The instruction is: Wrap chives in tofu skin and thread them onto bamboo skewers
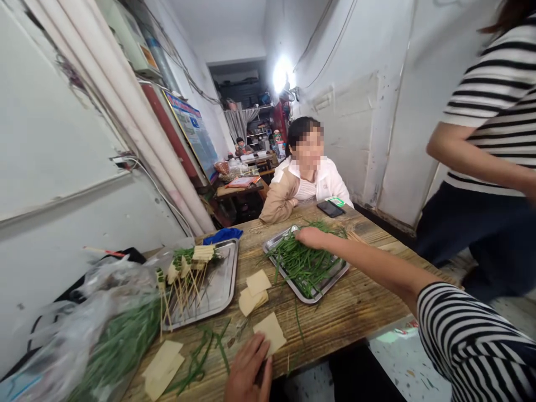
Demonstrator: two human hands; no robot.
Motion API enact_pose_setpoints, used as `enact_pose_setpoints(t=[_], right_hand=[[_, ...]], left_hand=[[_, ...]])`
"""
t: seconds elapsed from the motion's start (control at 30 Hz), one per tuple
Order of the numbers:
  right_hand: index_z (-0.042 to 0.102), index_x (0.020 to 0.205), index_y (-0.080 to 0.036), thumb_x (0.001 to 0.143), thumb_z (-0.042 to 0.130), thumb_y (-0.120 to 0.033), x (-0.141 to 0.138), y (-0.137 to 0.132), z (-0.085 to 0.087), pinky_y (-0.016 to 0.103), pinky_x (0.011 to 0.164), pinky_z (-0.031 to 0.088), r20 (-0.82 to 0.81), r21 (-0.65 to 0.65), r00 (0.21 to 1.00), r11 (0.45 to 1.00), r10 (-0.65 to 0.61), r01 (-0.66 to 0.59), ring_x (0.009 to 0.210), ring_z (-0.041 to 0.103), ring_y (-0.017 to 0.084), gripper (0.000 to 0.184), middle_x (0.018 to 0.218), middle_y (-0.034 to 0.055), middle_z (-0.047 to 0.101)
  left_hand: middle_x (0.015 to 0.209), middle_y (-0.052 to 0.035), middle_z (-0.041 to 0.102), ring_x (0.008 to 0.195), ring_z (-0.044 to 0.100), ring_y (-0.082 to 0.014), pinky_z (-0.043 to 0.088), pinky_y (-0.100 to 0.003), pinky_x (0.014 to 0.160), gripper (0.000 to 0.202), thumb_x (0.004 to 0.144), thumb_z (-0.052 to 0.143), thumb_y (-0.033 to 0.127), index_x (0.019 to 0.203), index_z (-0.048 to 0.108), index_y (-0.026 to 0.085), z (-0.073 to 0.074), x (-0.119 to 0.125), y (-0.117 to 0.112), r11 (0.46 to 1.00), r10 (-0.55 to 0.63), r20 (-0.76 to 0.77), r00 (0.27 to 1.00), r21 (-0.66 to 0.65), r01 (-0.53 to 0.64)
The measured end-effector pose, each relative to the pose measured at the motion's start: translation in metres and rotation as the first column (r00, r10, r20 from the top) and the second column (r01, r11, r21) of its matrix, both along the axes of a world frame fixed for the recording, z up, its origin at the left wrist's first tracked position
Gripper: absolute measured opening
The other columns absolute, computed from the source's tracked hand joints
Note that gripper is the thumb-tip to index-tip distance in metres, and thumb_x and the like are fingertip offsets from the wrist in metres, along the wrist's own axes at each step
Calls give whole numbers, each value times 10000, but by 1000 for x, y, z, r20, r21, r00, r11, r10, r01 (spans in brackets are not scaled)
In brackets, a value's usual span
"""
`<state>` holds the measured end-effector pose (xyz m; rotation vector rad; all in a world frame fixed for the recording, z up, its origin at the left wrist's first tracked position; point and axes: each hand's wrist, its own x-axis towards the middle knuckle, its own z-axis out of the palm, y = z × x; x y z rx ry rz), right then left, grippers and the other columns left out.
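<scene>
On the near edge of the wooden table, my left hand (250, 368) lies flat, fingertips on a square, pale yellow sheet of what looks like tofu skin (273, 329). My right hand (310, 237) reaches across to a metal tray (307, 300) heaped with green chives (307, 265). Its fingers are curled in at the pile's far left side, and the fingertips are partly hidden. More sheets (253, 296) are stacked between the hands and the tray. Further sheets (163, 368) lie at the near left, beside loose chives (196, 360).
At left, another metal tray (228, 279) holds several skewered rolls (184, 271) with greens. Plastic bags (121, 329) of greens crowd the left edge. A phone (330, 208) lies at the far end, before a seated person (293, 190). Someone in stripes (494, 111) stands at right.
</scene>
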<state>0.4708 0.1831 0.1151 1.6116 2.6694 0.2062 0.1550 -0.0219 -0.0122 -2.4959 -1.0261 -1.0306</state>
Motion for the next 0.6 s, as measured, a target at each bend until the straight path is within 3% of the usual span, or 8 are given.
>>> enact_pose_setpoints(t=[0.2, 0.3, 0.37, 0.43, 0.53, 0.6], right_hand=[[668, 965, -108, 882, 445, -145, 3, -13, 29, 250, 764, 385, -55, 40, 998, 998, 41, -39, 916, 608, 207, 241, 966, 137, 677], [671, 941, -116, 887, 459, -163, -3, -22, 37, 249, 755, 381, -77, 53, 994, 996, 72, -68, 902, 605, 205, 224, 955, 127, 675], [670, 920, -116, 890, 452, -156, -10, -31, 38, 248, 748, 381, -88, 59, 991, 994, 99, -94, 889, 602, 200, 224, 937, 124, 672], [664, 912, -117, 896, 430, -142, -19, -42, 36, 245, 733, 382, -98, 66, 987, 990, 128, -122, 866, 599, 189, 236, 919, 117, 667], [652, 929, -122, 896, 418, -129, -28, -60, 28, 238, 691, 383, -117, 79, 973, 978, 201, -193, 824, 596, 176, 236, 896, 101, 657], [644, 950, -118, 884, 436, -126, -28, -71, 21, 238, 663, 385, -124, 84, 963, 969, 241, -232, 799, 594, 175, 218, 888, 97, 649]], left_hand=[[1111, -63, 681, 1072, 619, -202, 517, -330, 913, 335, 802, 568, 176, 1128, 632, 220, 13, 1, 0, 999, -2, 87, 996, -33, 5], [1055, -60, 702, 999, 644, -200, 518, -346, 888, 289, 834, 548, 228, 1103, 652, 230, 35, 19, 13, 982, 60, 229, 972, -186, -17], [973, -72, 718, 880, 668, -190, 537, -316, 795, 294, 829, 570, 333, 1076, 667, 209, 54, 42, 30, 924, 188, 384, 904, -382, -30], [788, -42, 707, 720, 654, -157, 530, -272, 680, 443, 790, 612, 408, 1162, 615, 170, 74, 71, 53, 815, 319, 551, 771, -575, 74], [677, 5, 651, 636, 611, -112, 493, -228, 641, 753, 670, 727, 437, 1305, 471, 123, 96, 113, 88, 661, 410, 711, 571, -663, 351], [750, -23, 660, 641, 600, -100, 485, -215, 622, 762, 632, 753, 451, 1273, 505, 123, 103, 132, 103, 607, 467, 727, 503, -677, 416]])
